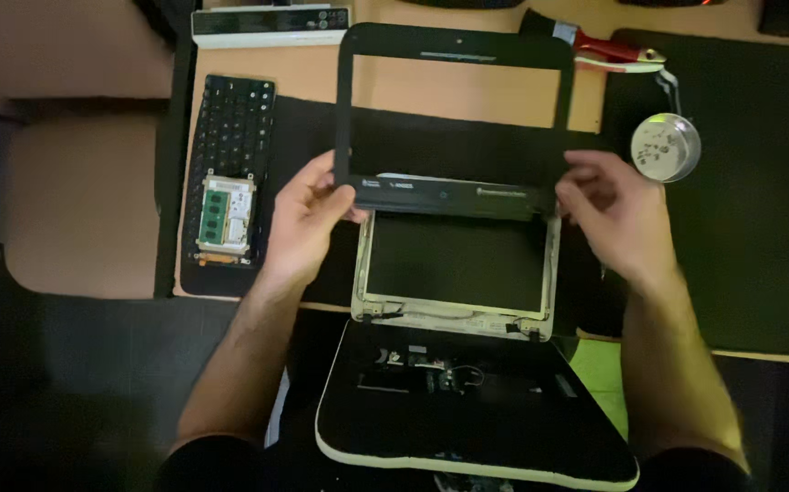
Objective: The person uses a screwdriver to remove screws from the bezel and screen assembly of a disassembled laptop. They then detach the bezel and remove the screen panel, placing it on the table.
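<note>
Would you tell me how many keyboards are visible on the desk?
1: a detached black keyboard lies left of the left hand, with a green circuit board resting on its near end. Others may sit out of frame.

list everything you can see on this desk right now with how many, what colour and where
screen bezel: one, black, lifted above the lid, held at both lower corners
laptop: one, black base with white edge, open at the near edge, screen panel bare
keyboard: one, black, loose at left
circuit board: one, green in a pale frame, on the keyboard
brush: one, red handle, top right
round tin: one, silver, right
mat: one, dark, on the desk
left hand: grip on bezel's left corner
right hand: at bezel's right corner
</note>
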